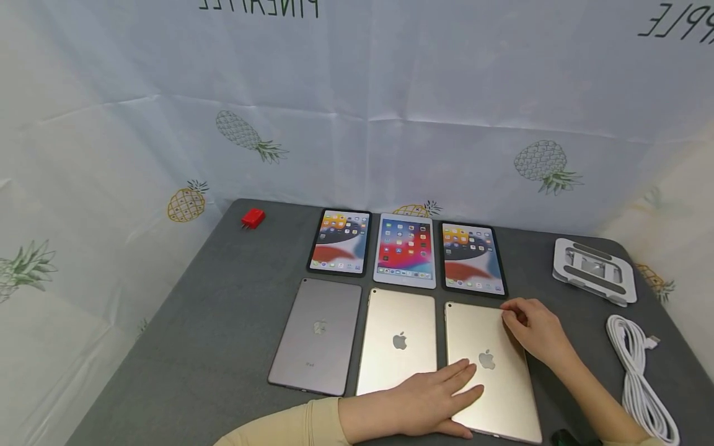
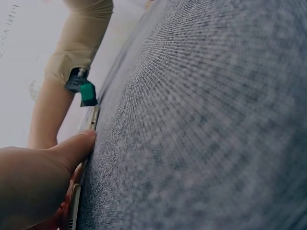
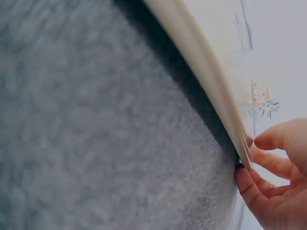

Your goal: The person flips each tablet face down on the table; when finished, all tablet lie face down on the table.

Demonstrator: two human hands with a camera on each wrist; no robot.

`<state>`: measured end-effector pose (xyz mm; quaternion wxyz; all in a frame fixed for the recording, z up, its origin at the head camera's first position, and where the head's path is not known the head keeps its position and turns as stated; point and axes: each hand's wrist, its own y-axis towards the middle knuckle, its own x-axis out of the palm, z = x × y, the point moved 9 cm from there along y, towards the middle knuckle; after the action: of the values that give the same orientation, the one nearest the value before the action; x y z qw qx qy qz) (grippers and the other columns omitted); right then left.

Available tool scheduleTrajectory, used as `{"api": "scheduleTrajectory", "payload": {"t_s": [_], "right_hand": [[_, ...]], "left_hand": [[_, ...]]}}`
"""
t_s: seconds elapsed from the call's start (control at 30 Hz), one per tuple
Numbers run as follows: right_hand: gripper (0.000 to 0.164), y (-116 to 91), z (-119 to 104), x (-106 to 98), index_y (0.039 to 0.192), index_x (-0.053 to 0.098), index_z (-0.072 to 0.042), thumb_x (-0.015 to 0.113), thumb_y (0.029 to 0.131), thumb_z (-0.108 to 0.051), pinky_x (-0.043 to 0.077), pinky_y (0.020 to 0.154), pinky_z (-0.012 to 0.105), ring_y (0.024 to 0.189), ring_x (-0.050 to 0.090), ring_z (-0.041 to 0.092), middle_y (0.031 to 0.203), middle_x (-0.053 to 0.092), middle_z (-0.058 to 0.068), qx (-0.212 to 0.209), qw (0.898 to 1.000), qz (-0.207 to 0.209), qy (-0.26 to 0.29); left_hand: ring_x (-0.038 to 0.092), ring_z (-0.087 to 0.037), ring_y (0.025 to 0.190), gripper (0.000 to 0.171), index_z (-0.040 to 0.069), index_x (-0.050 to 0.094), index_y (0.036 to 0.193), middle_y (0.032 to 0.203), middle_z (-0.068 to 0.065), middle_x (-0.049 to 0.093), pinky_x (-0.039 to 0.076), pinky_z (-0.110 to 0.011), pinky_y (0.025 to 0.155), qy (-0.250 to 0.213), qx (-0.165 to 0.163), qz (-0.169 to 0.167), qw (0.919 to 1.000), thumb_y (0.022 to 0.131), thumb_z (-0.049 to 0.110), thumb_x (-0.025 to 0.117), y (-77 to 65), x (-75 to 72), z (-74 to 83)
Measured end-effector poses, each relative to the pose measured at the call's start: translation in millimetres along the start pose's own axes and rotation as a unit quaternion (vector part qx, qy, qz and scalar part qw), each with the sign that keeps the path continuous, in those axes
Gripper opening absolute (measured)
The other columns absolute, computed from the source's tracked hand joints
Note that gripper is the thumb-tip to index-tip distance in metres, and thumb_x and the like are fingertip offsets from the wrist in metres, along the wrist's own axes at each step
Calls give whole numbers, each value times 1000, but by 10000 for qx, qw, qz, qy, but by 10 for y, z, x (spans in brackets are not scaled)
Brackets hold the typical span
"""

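Note:
A gold tablet lies back side up in front of me at the right of the near row. My left hand rests on its lower left part with fingers spread, and the forearm crosses the bottom of the middle gold tablet. At the far right corner, my right hand pinches the tablet's edge; the right wrist view shows its fingers bent around that corner. A grey tablet, also back up, lies at the left of this row. In the left wrist view the left thumb reaches the tablet's near edge.
Behind stand three lit tablets lying screen up: a black-framed one, a white-framed one and another black-framed one. A red plug adapter sits far left. At right are a folded silver stand and a coiled white cable.

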<state>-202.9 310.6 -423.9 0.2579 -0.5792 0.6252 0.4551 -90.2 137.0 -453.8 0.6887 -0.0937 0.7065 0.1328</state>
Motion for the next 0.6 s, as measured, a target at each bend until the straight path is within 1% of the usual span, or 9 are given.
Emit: {"api": "scheduleTrajectory", "payload": {"t_s": [0.17, 0.4, 0.6], "right_hand": [[9, -11, -12, -2, 96, 70, -1, 66, 88, -4, 39, 58, 29, 72, 47, 16, 83, 56, 5, 42, 10000, 30, -11], [14, -44, 17, 8, 98, 70, 2, 68, 88, -8, 44, 60, 30, 73, 52, 18, 88, 59, 9, 234, 9997, 14, -15], [13, -52, 25, 9, 97, 70, 1, 69, 87, -7, 45, 60, 30, 73, 53, 18, 89, 59, 9, 264, 9996, 23, 4]], "left_hand": [[21, -20, 146, 66, 18, 40, 150, 155, -10, 33, 32, -17, 107, -170, -13, -105, 9998, 99, 59, 39, 6, 26, -11], [22, -20, 146, 66, 18, 41, 150, 155, -10, 33, 35, -17, 104, -231, 12, -35, 9997, 98, 59, 40, 0, 22, -14], [22, -20, 146, 66, 17, 40, 150, 155, -11, 33, 35, -17, 104, -276, 31, -26, 9996, 98, 59, 41, -4, 23, -15]]}}
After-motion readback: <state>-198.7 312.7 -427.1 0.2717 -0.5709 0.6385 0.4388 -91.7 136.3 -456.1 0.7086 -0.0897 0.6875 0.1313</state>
